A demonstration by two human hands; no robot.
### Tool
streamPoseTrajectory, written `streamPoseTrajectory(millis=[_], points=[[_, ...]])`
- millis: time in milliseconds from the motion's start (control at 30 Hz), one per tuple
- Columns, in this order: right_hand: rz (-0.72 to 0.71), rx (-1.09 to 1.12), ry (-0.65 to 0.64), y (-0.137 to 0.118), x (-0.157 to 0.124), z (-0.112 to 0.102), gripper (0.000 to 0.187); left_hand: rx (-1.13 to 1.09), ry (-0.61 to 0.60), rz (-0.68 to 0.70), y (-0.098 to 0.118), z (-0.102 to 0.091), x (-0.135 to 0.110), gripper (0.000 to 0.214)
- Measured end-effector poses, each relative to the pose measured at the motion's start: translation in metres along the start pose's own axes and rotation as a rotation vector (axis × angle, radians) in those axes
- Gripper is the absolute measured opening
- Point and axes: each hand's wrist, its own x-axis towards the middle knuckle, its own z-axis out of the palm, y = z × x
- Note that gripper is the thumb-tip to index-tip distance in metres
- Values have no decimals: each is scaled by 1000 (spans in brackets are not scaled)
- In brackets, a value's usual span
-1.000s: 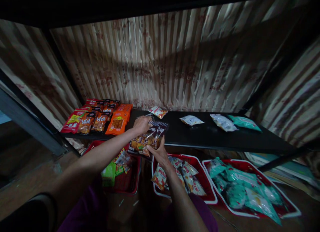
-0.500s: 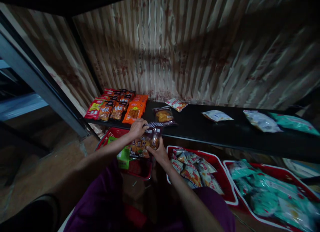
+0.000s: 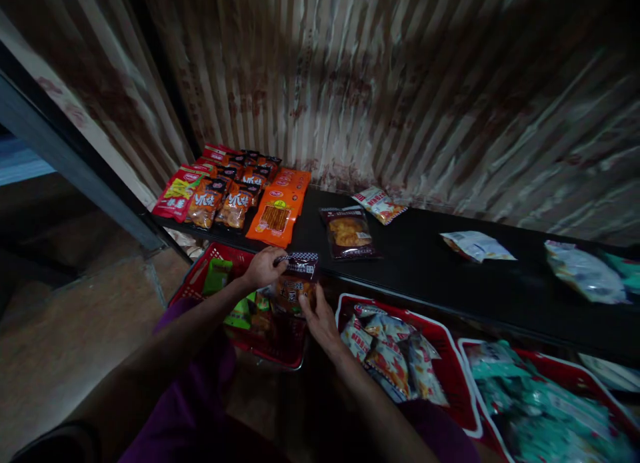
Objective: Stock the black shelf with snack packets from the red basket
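Both my hands hold a dark brown snack bag (image 3: pixel 295 286) with a checkered top strip, tilted above the left red basket (image 3: pixel 280 346). My left hand (image 3: pixel 266 268) is closed on its upper left corner. At its right edge, my right hand (image 3: pixel 320 316) grips with the thumb on the front. Green packets (image 3: pixel 241 314) show in the basket below. On the black shelf (image 3: pixel 415 256) just beyond lies a similar brown bag (image 3: pixel 349 233), flat. An orange packet (image 3: pixel 279 210) is to its left, and a white-and-red packet (image 3: pixel 380 204) behind it.
Several red and black snack packets (image 3: pixel 203 203) cover the shelf's left end. White packets (image 3: pixel 477 245) lie farther right. Below stand a basket of white-and-red packets (image 3: pixel 387 356) and a basket of teal bags (image 3: pixel 550 403). A metal post (image 3: pixel 80 150) rises at left.
The view has shifted, bringing the shelf's left part closer. The held bag has tipped and sits lower against the shelf edge, still in both hands. More green packets show in the left basket.
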Motion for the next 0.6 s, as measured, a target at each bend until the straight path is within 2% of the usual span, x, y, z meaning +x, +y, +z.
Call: streamPoseTrajectory(millis=[233,333,433,467,600], points=[[6,15,103,-8,-1,-12,52,-402,94,-40,9,0,19,13],[-1,8,161,-6,1,-16,49,-473,120,-47,14,2,28,13],[-1,5,168,-2,2,-14,48,-450,131,-40,11,4,32,10],[-5,4,153,-1,2,-12,47,-422,98,-32,8,4,31,9],[37,3,47,3,1,-1,44,-335,-166,-7,-11,-2,18,17]])
